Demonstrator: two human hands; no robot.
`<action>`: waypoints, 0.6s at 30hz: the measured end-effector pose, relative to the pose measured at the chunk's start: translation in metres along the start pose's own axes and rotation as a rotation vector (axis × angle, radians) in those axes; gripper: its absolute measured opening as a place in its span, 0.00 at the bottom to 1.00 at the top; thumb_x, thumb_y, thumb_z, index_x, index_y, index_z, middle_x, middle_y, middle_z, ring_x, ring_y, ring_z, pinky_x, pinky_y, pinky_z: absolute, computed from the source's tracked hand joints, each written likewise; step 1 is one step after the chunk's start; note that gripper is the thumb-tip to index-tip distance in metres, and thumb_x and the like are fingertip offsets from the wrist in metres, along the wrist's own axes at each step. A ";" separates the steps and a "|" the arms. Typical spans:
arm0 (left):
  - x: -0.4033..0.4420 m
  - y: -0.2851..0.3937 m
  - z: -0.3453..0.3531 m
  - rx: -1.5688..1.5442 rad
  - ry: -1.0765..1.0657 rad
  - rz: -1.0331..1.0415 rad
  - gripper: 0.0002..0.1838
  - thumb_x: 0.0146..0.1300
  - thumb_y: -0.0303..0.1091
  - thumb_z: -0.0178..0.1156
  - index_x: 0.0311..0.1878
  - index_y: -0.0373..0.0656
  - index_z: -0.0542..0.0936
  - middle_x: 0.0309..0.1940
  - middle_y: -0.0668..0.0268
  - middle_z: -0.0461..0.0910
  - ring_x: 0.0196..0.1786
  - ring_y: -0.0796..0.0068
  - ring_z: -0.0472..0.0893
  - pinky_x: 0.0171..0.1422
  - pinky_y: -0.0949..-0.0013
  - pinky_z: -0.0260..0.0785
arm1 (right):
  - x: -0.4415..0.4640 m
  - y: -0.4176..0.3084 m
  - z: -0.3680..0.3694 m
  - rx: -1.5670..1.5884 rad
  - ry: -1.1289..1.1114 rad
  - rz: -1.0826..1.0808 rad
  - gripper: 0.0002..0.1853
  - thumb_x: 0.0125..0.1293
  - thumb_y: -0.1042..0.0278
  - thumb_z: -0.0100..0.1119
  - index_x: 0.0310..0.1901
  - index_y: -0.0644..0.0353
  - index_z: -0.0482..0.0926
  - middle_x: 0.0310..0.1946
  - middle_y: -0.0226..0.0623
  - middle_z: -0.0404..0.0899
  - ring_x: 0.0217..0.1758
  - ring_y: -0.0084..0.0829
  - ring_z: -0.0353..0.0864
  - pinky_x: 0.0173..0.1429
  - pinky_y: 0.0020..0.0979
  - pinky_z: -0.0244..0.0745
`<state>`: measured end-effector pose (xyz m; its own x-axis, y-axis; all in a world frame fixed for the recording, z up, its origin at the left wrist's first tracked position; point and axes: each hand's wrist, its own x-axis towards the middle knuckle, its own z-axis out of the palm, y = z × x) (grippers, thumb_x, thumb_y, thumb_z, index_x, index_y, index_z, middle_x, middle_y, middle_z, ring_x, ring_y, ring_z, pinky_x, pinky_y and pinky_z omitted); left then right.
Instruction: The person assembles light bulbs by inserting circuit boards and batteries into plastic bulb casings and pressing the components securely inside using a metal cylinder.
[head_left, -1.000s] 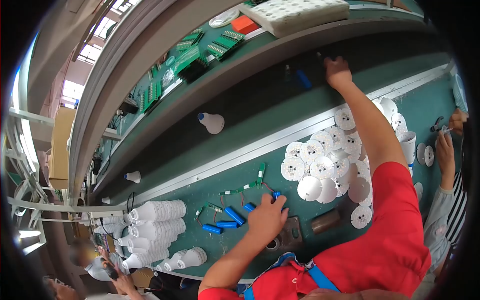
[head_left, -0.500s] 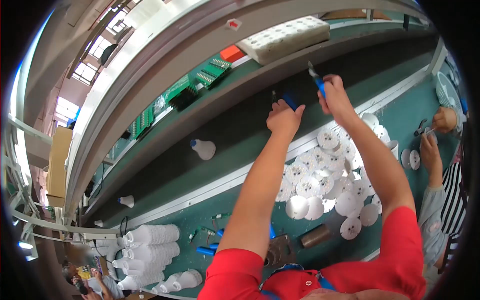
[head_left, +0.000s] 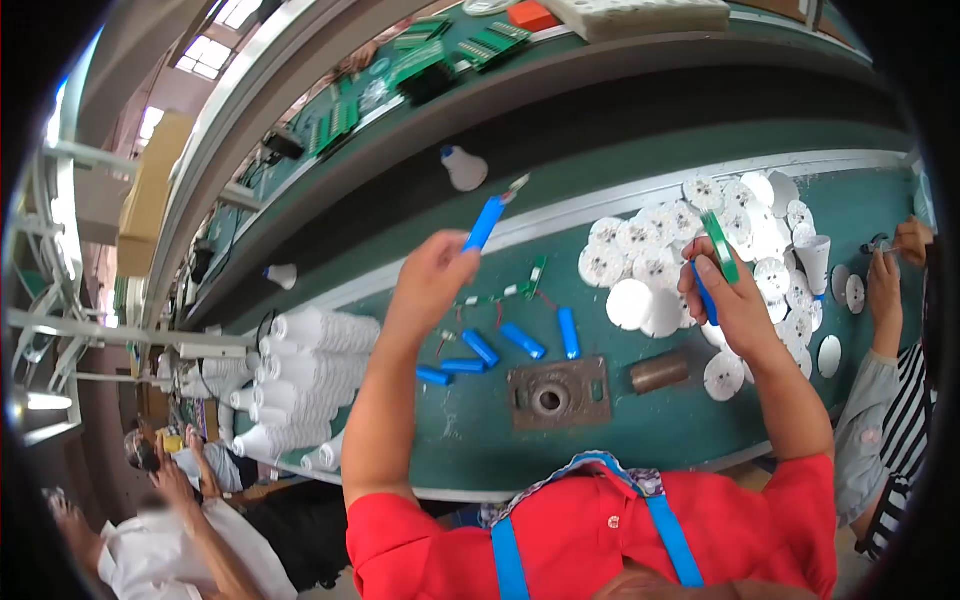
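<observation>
My left hand (head_left: pixel 432 280) is closed around a blue cylindrical battery (head_left: pixel 484 225), held up by one end, with a small wired piece at its far tip. In my right hand (head_left: pixel 735 305) is another blue battery (head_left: pixel 704 292), partly covered by the fingers, and a green circuit board (head_left: pixel 719 247) sticks up from the same grip. That hand is over the near edge of a pile of white LED discs (head_left: pixel 655 265). Between my arms lie several blue batteries (head_left: pixel 522 340) wired to small green boards (head_left: pixel 485 300).
A metal fixture plate (head_left: pixel 590 395) and a metal cylinder (head_left: pixel 660 372) lie in front of me. Stacked white bulb housings (head_left: pixel 320 360) stand at left. A white bulb (head_left: pixel 465 168) lies on the dark conveyor (head_left: pixel 580 140). At right, a co-worker's hands (head_left: pixel 885 290) work close by.
Both hands have drawn back from over the conveyor and moved apart, the left one going left. The view has shifted, showing the fixture plate and loose batteries more fully.
</observation>
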<state>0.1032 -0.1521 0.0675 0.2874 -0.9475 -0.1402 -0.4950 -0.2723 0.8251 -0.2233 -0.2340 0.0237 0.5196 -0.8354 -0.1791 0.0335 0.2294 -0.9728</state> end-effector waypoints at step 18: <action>-0.256 -0.133 0.074 0.498 0.540 -0.223 0.14 0.49 0.41 0.67 0.32 0.42 0.77 0.19 0.68 0.77 0.24 0.67 0.77 0.28 0.64 0.67 | -0.081 0.038 0.139 -0.606 -0.273 -0.236 0.05 0.62 0.69 0.53 0.38 0.58 0.71 0.25 0.36 0.75 0.26 0.34 0.75 0.31 0.30 0.68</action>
<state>0.0349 0.1144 -0.0473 0.7207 -0.6831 0.1179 -0.6528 -0.6116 0.4469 -0.1456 -0.0880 0.0214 0.7556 -0.6550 0.0131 -0.2681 -0.3274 -0.9061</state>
